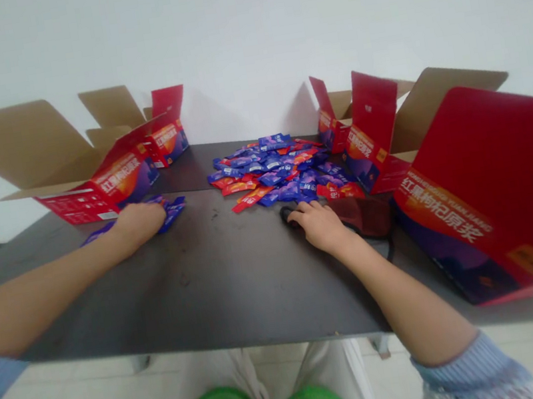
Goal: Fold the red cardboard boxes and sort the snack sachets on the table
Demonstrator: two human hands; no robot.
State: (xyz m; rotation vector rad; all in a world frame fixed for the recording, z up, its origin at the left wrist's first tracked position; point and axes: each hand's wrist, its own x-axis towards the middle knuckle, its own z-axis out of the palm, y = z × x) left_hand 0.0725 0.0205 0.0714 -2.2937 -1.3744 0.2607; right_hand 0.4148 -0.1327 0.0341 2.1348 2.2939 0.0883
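My left hand (142,226) is closed over a few purple sachets (173,213) on the left side of the table, and their ends stick out on both sides of the fist. My right hand (319,223) lies on a dark brown cloth item with black edging (367,214), its fingers curled over the black left end. What kind of item it is, I cannot make out. Just beyond my right hand is a loose heap of purple and red sachets (275,171).
Open red cartons stand on both sides: a large one (112,183) and a smaller one (169,141) at left, others (368,136) at right. A big carton (480,206), flap raised, is nearest on the right. The dark table (199,284) meets a white wall behind.
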